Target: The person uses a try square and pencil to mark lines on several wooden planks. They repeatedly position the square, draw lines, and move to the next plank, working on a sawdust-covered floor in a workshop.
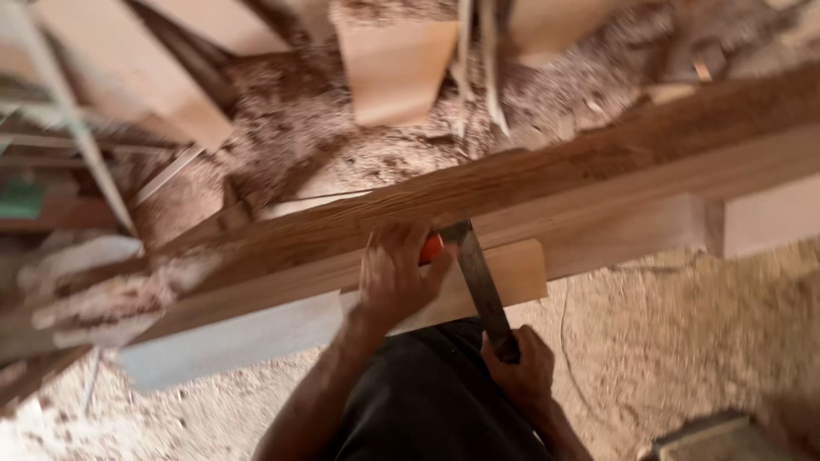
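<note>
The person's left hand (395, 277) presses flat, fingers spread, on the red stock of a try square (468, 271) set against a long timber beam (547, 183). The right hand (521, 371) has its grip clenched round the steel blade's lower end. The square looks stiff, thin and light — best held by its stock. The beam looks heavy and rough, with sawdust (683, 341) on the floor below.

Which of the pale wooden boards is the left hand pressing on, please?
The short pale wooden board beneath the long brown beam; the left hand rests there, unlike boards lying in sawdust beyond.
</note>
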Demonstrator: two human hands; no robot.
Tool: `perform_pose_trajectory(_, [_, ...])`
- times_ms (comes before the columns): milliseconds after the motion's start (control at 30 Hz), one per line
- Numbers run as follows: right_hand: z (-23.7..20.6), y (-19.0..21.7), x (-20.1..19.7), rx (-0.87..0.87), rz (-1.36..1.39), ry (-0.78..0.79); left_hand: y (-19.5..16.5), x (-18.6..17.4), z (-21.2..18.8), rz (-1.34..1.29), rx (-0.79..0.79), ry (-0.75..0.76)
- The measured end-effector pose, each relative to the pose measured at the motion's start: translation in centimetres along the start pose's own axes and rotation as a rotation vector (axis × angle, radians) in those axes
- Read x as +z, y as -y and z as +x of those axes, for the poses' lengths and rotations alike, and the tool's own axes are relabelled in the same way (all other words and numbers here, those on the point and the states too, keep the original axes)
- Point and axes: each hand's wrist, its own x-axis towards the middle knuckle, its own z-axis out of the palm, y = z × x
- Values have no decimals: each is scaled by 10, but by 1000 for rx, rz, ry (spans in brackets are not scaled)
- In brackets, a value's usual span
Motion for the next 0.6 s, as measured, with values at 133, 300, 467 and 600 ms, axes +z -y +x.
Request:
perform_pose_trajectory(133, [-26,-13,17,260,115,-41,0,50,-14,235,136,47])
perform_pose_trajectory(300, [-29,-30,13,99,144,-121,-1,76,-23,320,185,-44])
perform_pose_trajectory(467, [-4,-59,-15,181,36,-352,-4,78,-19,347,290,-33])
perform_pose_trajectory(600, [12,-65,-35,-53,74,-466,-5,79,-16,351,272,9])
